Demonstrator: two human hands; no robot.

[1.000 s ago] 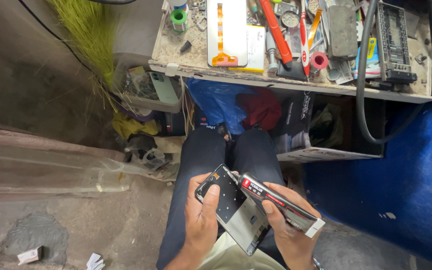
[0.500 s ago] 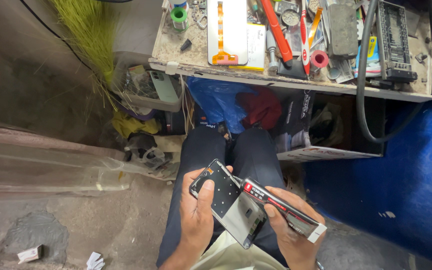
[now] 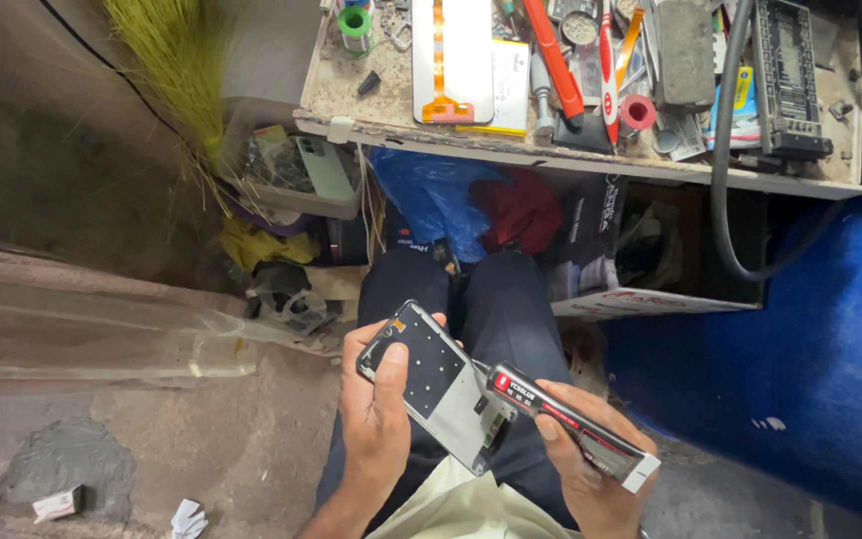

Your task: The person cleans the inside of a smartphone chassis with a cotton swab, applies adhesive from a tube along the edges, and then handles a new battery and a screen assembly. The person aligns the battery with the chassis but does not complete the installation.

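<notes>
Little changed since earlier frames: phone frame stays over lap, tilted slightly more. Left hand clasps its upper-left end, thumb pressed on back. Right hand wraps glue tube, nozzle touching frame's right edge; both long axes run upper-left to lower-right.

A worn, pale bench carries a white phone screen panel, green tape roll, red-handled tools, grey hose.

Workbench edge and knees crowd ahead.
</notes>
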